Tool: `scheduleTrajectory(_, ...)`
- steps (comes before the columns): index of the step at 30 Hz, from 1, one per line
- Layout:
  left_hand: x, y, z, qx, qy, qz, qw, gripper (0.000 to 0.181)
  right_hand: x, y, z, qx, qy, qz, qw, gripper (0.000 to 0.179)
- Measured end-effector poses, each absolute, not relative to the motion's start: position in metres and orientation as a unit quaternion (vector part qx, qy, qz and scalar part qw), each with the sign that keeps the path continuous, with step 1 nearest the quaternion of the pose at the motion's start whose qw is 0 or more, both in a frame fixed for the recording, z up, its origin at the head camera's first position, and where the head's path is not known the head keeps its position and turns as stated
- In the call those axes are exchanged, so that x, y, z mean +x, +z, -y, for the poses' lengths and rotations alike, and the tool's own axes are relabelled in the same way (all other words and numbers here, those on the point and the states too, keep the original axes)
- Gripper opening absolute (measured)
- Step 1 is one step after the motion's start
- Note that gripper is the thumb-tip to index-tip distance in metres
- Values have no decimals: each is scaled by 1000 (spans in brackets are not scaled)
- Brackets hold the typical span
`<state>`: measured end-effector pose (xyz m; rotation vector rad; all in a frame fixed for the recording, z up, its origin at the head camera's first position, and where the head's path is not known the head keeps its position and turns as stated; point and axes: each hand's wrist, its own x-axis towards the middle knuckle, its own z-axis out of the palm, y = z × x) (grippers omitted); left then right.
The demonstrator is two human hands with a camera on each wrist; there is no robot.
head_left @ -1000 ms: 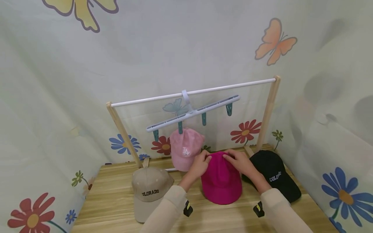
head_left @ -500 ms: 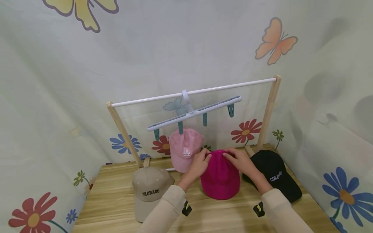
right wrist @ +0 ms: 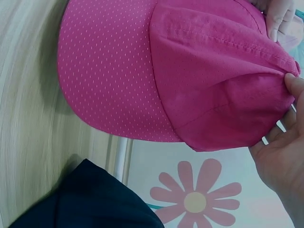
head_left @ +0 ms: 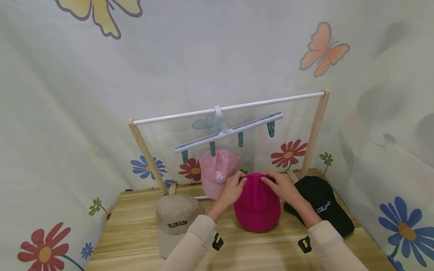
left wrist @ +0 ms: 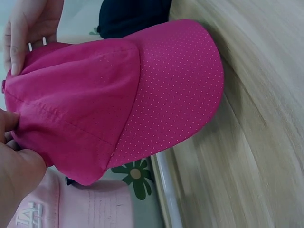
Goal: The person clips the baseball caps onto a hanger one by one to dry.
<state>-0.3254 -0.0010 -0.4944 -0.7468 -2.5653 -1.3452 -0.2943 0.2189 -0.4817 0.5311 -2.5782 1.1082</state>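
A magenta baseball cap hangs crown-up between both hands, its brim pointing down toward the table. My left hand pinches the crown's top left side, thumb in front. Opposite it, my right hand pinches the top right side. In the left wrist view the cap's dotted brim is apart from the wood surface. Behind and to the left, a light pink cap with white letters hangs from a teal clip on a white hanger. The other teal clips hold nothing.
The hanger hooks over a white rod between wooden posts. A beige cap sits on the wooden table at left, a black cap at right. A printed curtain surrounds the table.
The magenta cap has risen slightly, both hands still holding its crown. The whole view has shifted a little to the right. The other caps have not moved.
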Motion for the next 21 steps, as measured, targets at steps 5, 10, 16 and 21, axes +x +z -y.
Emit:
scheduleTrajectory(5,-324,-490,4,-256,-448,853,72,12,-293,-480,-220,191,380,894,138,18)
scheduleTrajectory(10,-323,-486,7,-267,-447,851,73,12,-292,-475,-224,201,381,892,138,21)
scheduleTrajectory(16,-323,-481,9,-278,-448,846,73,12,-291,-469,-225,209,380,891,137,22)
scheduleTrajectory(21,-322,-477,12,-288,-460,837,68,12,-290,-467,-225,209,369,894,149,21)
